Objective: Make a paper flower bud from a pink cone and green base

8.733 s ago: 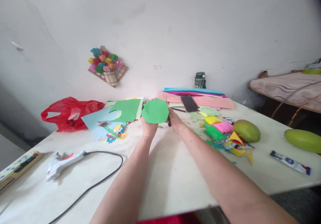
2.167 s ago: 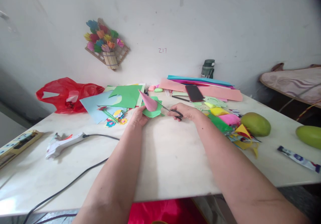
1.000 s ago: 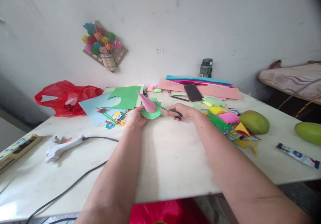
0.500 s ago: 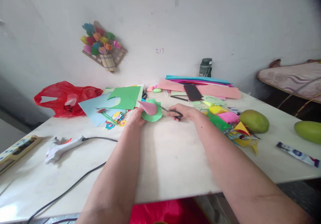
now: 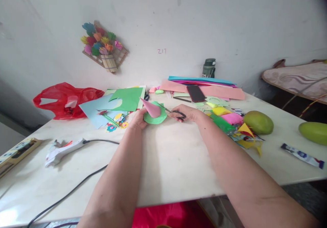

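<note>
- Left hand, mid-frame, is closed on the left edge of the green paper, fingers partly hidden
- Pink cone leans on that paper at the centre of the frame, tip toward upper left
- Right hand, right of centre, is wrapped round the handles of the scissors, blades reaching the paper's upper right edge; their gap is too small to tell
- The step looks like trimming the paper's rim
- The next snip calls for a steady left hold and blades clear of the cone
</note>
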Available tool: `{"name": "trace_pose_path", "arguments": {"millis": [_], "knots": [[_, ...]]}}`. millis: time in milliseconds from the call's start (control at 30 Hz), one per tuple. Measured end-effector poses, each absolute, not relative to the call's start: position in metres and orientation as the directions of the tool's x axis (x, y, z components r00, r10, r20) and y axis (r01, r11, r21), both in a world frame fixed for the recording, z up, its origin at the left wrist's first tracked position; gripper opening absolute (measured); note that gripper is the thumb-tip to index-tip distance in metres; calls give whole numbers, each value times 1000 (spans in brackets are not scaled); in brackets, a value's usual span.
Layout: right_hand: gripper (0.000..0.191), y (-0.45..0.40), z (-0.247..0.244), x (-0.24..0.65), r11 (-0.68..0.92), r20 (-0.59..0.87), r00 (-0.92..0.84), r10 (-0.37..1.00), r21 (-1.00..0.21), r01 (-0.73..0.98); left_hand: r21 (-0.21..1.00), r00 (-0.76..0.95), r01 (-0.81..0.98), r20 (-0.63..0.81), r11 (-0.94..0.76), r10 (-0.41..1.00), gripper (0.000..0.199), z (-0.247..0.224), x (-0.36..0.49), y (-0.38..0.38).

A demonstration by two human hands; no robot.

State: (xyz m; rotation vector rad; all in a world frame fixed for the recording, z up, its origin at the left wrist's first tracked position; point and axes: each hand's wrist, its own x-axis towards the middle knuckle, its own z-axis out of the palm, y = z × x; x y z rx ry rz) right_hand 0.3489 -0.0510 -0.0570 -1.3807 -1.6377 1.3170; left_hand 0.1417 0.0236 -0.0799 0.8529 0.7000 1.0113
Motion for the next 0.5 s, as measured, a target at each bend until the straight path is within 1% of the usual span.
{"name": "trace_pose_path", "arguments": {"millis": [100, 200, 333, 400, 500], "knots": [[24, -49, -60, 351, -14, -119, -287, 950, -940, 341, 830, 368, -467, -132, 306, 921, 26, -80, 142, 25], [25, -47, -62, 352, 0, -112, -294, 949, -935, 354, 812, 360, -498, -125, 304, 924, 24, -79, 144, 25], [27, -48, -61, 351, -18, -129, -314, 941, -943, 333, 838, 404, -468, -79, 280, 911, 16, -78, 144, 23], [26, -49, -60, 350, -32, -140, -324, 936, -948, 317, 855, 427, -440, -71, 276, 902, 13, -79, 143, 22], [22, -48, -60, 350, -52, -155, -316, 936, -948, 313, 867, 418, -418, -80, 270, 905, 13, -80, 143, 22]]}}
